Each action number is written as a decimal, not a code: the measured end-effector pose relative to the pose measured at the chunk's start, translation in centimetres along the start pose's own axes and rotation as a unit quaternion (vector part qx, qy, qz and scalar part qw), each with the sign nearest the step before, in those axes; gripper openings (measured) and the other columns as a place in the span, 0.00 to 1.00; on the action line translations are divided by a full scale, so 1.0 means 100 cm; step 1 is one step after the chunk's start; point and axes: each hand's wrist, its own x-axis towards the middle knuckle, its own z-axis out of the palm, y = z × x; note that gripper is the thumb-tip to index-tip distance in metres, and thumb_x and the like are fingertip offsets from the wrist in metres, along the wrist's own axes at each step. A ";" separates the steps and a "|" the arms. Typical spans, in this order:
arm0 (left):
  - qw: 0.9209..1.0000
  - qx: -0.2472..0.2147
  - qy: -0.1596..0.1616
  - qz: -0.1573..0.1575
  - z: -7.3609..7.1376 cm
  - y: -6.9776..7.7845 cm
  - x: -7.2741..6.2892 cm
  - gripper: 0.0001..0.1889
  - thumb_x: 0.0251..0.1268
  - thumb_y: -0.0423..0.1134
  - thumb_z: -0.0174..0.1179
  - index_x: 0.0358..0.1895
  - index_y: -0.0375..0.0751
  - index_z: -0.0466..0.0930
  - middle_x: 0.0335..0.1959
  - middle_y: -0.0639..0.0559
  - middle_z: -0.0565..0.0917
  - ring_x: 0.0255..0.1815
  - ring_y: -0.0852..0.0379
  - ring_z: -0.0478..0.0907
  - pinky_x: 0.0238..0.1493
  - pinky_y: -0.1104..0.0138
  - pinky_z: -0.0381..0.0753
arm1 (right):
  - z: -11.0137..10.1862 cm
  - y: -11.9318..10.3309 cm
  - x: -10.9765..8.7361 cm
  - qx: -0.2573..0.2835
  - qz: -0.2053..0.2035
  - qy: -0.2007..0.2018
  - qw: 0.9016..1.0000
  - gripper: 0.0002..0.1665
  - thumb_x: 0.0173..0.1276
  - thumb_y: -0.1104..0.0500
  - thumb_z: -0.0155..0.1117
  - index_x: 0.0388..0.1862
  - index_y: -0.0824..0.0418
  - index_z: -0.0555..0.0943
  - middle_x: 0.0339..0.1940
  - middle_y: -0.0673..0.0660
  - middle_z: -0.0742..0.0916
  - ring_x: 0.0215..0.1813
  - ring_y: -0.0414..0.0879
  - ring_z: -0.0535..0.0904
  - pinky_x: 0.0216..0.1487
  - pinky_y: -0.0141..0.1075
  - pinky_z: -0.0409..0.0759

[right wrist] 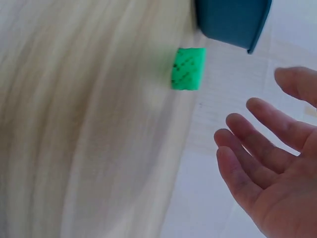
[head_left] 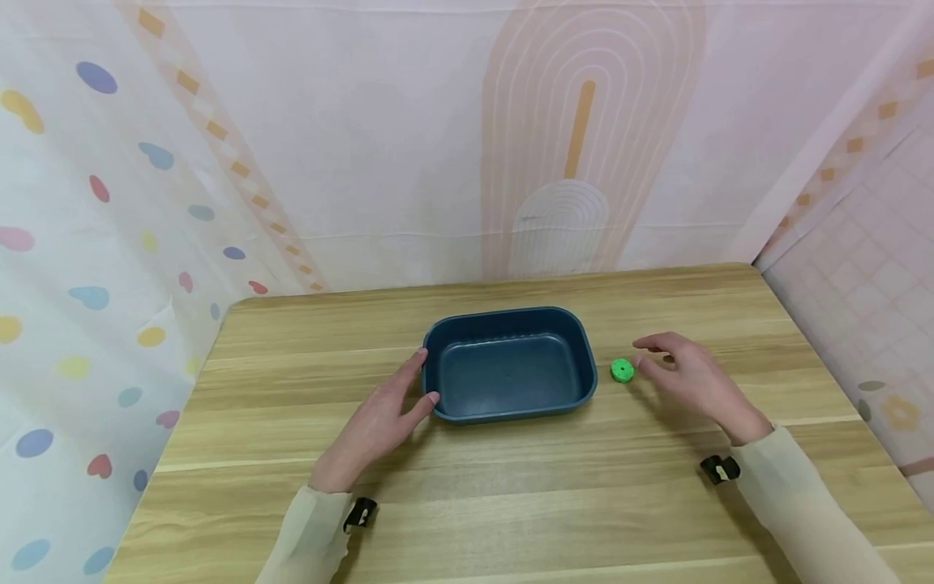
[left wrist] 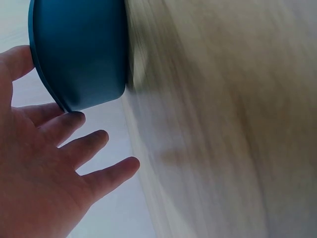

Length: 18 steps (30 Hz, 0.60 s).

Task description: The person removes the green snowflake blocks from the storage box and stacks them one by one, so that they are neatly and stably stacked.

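Observation:
A dark blue rectangular tray with rounded corners and raised walls sits on the wooden table. At its left end, my left hand touches the rim with the thumb and a fingertip. The left wrist view shows the fingers of that hand spread and fairly straight beside the tray's outer wall. Just right of the tray lies a small round green piece with little holes in it. Over the table beside this piece, my right hand holds nothing, its fingers loosely bent, the thumb nearest the green piece.
The wooden table runs back to a patterned cloth hanging behind it. More printed cloth hangs along the left side, and another sheet along the right. Each sleeve cuff has a small black device next to it.

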 end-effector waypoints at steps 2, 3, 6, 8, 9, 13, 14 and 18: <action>1.000 0.001 0.001 0.003 0.000 0.000 0.000 0.39 0.81 0.57 0.53 0.85 0.44 0.51 0.83 0.42 0.58 0.80 0.38 0.60 0.75 0.41 0.63 | -0.001 -0.004 -0.002 0.002 -0.013 0.009 1.000 0.27 0.82 0.51 0.58 0.67 0.69 0.78 0.67 0.70 0.80 0.65 0.68 0.77 0.62 0.64 0.76; 1.000 0.002 0.002 0.003 0.000 -0.001 -0.001 0.39 0.81 0.57 0.53 0.84 0.44 0.51 0.83 0.42 0.57 0.80 0.38 0.60 0.75 0.41 0.63 | -0.002 -0.006 -0.003 0.000 -0.019 0.015 1.000 0.27 0.82 0.50 0.57 0.68 0.68 0.77 0.67 0.70 0.80 0.66 0.69 0.76 0.62 0.64 0.76; 1.000 0.002 0.004 0.003 -0.001 0.000 -0.001 0.39 0.81 0.57 0.52 0.84 0.44 0.51 0.83 0.42 0.56 0.80 0.38 0.59 0.75 0.41 0.63 | -0.001 -0.013 -0.005 -0.003 -0.033 0.031 0.999 0.29 0.84 0.48 0.54 0.71 0.67 0.75 0.70 0.70 0.78 0.69 0.69 0.74 0.62 0.66 0.74; 1.000 0.002 0.006 0.001 -0.002 0.000 -0.002 0.39 0.81 0.58 0.52 0.85 0.44 0.51 0.84 0.43 0.56 0.80 0.38 0.59 0.75 0.41 0.63 | 0.000 -0.019 -0.005 -0.013 -0.045 0.044 0.998 0.30 0.85 0.47 0.51 0.72 0.67 0.74 0.71 0.70 0.78 0.70 0.69 0.73 0.64 0.65 0.73; 1.000 0.002 0.008 0.000 -0.002 0.000 -0.002 0.40 0.80 0.59 0.52 0.85 0.44 0.50 0.83 0.43 0.57 0.80 0.38 0.59 0.75 0.41 0.63 | 0.002 -0.021 -0.005 -0.017 -0.050 0.050 0.997 0.30 0.85 0.47 0.50 0.72 0.67 0.74 0.71 0.69 0.77 0.71 0.68 0.73 0.66 0.65 0.72; 1.000 -0.001 0.011 -0.009 -0.003 -0.001 -0.003 0.43 0.80 0.62 0.50 0.85 0.43 0.48 0.83 0.43 0.58 0.80 0.37 0.58 0.75 0.40 0.62 | 0.008 -0.033 -0.004 -0.026 -0.069 0.062 0.995 0.31 0.86 0.47 0.47 0.74 0.67 0.73 0.74 0.68 0.76 0.74 0.66 0.70 0.71 0.64 0.67; 1.000 -0.002 0.012 -0.012 -0.003 -0.001 -0.003 0.43 0.79 0.63 0.49 0.85 0.43 0.47 0.83 0.43 0.58 0.81 0.38 0.58 0.75 0.40 0.62 | 0.009 -0.036 -0.003 -0.027 -0.072 0.064 0.995 0.31 0.86 0.46 0.46 0.74 0.67 0.73 0.74 0.67 0.75 0.75 0.66 0.69 0.72 0.64 0.66; 1.000 -0.002 0.022 -0.020 -0.003 -0.001 -0.004 0.45 0.78 0.65 0.50 0.85 0.42 0.47 0.84 0.43 0.56 0.82 0.39 0.56 0.76 0.41 0.61 | 0.017 -0.046 0.001 -0.042 -0.089 0.067 0.993 0.33 0.87 0.45 0.44 0.75 0.67 0.72 0.76 0.68 0.73 0.77 0.66 0.65 0.74 0.64 0.63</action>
